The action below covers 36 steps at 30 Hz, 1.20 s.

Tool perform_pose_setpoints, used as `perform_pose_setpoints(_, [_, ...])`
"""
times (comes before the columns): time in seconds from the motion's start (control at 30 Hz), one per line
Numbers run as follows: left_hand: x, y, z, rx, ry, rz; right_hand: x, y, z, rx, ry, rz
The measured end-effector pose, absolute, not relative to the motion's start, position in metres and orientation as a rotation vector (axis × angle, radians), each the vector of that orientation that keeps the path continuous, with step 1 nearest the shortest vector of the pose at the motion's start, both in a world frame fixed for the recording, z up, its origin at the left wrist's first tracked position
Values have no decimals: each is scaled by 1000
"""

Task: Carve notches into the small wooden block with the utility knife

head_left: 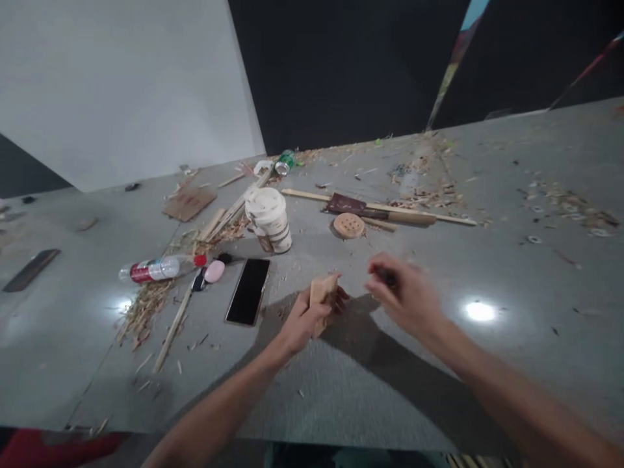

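My left hand [305, 320] is closed around a small block of pale wood [322, 291], holding it just above the grey table. Off to the right, my right hand [404, 289] is curled and blurred by motion, apart from the block. Something dark shows between its thumb and fingers, too smeared to name. Left of the block lies a phone [248, 292] with a black screen. Beyond the hands rests a round, light-brown piece dotted with holes [349, 225], beside a tool with a dark sheath [345, 204] and a wooden handle [412, 219].
A white lidded cup [269, 220] stands behind the phone. On the left are a plastic bottle [155, 268], a pink oval object [214, 272], wood strips [173, 330] and shavings [146, 309]. Farther back lie a green can [285, 162] and cardboard [189, 203]. More chips [575, 205] litter the right side.
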<state>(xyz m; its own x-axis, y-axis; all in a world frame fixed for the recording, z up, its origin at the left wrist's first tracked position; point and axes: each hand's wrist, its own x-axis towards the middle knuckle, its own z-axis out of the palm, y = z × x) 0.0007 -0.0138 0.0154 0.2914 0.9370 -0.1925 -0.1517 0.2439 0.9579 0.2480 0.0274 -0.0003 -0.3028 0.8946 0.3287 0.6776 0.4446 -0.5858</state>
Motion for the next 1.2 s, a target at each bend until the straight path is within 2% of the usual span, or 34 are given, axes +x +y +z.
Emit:
perform_pose_setpoints(0.27, [6, -16, 15, 1017, 1051, 1085, 219, 11, -9, -1180, -2265, 502])
perform_pose_setpoints(0.47, [6, -10, -4, 929, 1103, 1258, 224, 24, -21, -1271, -2196, 494])
perform_pose_setpoints(0.77, [4, 7, -9, 767, 943, 1279, 217, 38, -36, -1420, -2141, 540])
perform_pose_setpoints(0.97, [-1, 15, -13, 729, 805, 1325, 187, 49, -31, -1328, -2118, 564])
perform_pose_setpoints(1.2, [-7, 11, -8, 744, 738, 1304, 198, 34, -31, -1091, -2251, 581])
